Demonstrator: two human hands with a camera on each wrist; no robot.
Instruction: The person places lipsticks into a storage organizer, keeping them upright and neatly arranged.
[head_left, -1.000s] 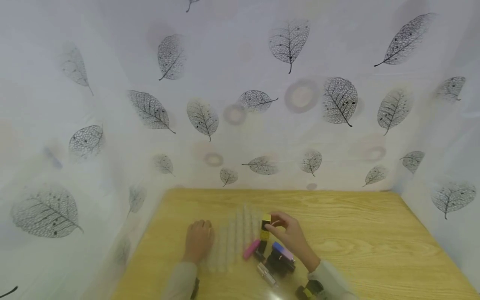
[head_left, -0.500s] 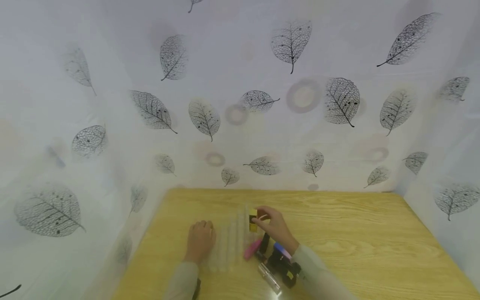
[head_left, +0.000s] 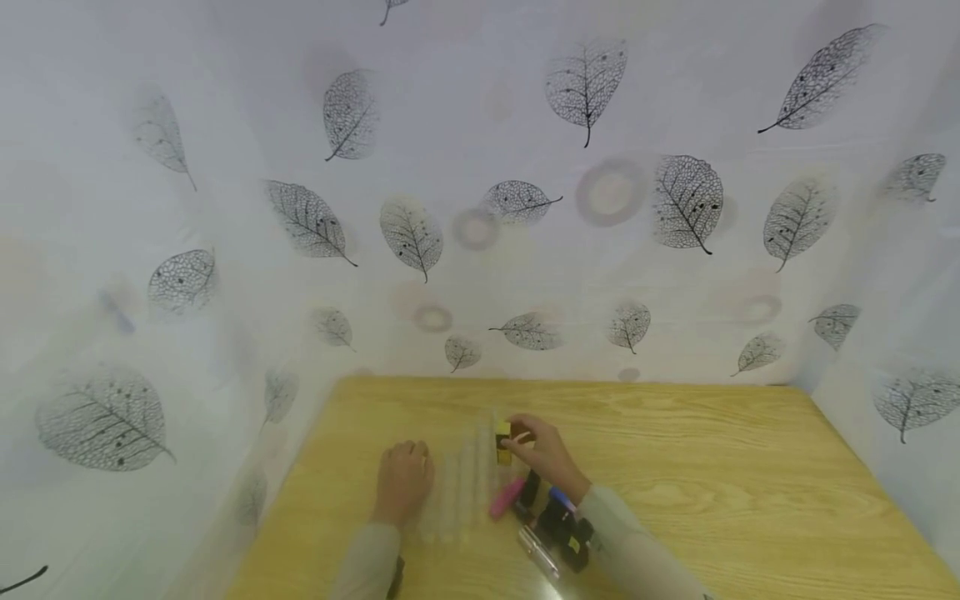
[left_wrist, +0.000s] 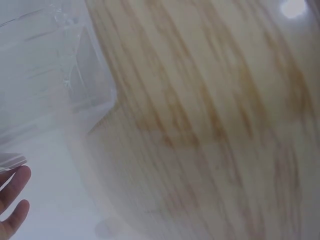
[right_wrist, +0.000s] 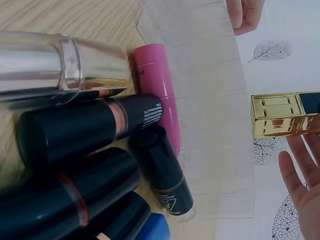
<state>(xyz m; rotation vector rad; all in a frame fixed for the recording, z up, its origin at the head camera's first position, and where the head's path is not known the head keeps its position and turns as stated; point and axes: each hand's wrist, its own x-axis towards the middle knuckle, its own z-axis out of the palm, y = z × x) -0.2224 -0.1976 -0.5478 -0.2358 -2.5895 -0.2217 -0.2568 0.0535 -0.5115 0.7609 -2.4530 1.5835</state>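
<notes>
In the head view my right hand pinches a square gold-and-black lipstick between thumb and fingers. It is upright over the back right end of a clear stepped plastic organizer. The right wrist view shows the lipstick's gold end beyond the organizer's edge. My left hand holds the organizer's left side, fingers bent at its edge. In the left wrist view, fingertips meet a clear plastic edge; the thumb is hidden.
Several lipsticks lie in a loose heap right of the organizer: a pink tube, a silver-capped one, black tubes and a blue one. A leaf-print curtain surrounds the wooden table.
My right hand has carried the gold-and-black lipstick left from above the heap to the organizer's back right end, then barely moved. The left hand has stayed at the organizer's left side.
</notes>
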